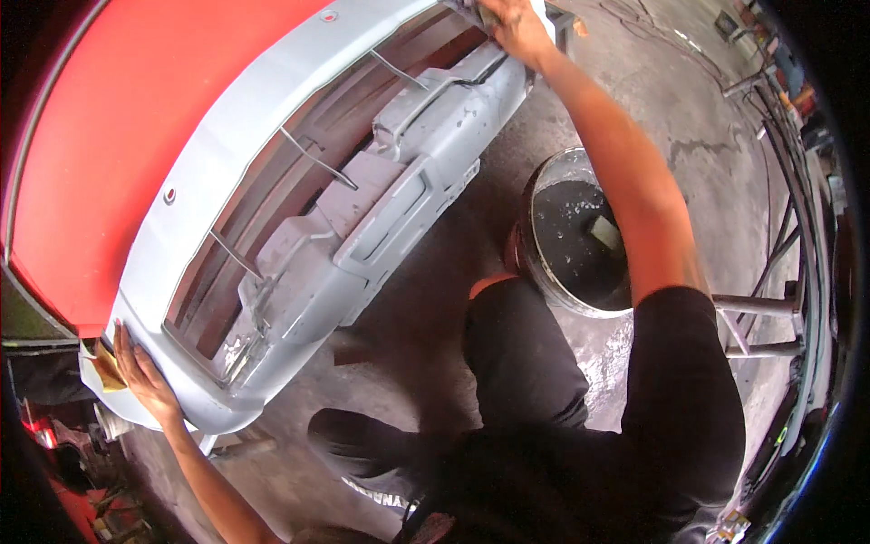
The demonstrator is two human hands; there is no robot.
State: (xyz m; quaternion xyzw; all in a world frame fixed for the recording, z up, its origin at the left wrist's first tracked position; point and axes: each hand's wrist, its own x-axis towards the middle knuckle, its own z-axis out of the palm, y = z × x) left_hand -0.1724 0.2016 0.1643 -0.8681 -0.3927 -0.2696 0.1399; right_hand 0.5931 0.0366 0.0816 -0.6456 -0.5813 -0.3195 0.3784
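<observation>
A smooth, matt finish is shown along the pale grey bumper [213, 136], apparently of plastic; its recessed near side is marked by darker smudges. At far left, a smooth red panel [136, 118] is seen. Paper is suggested by the tan sheet [107, 370] — creased, matt. Rough concrete is shown by the floor [657, 109] — glossy where wetted. Matt black cloth is seen in the trousers [526, 354].

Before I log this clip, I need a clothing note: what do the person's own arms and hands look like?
The left hand and right hand are bare, with no gloves, watch or bracelet showing. A plain black short sleeve covers the upper part of the right arm. The left forearm is uncovered; any sleeve there is out of view.
</observation>
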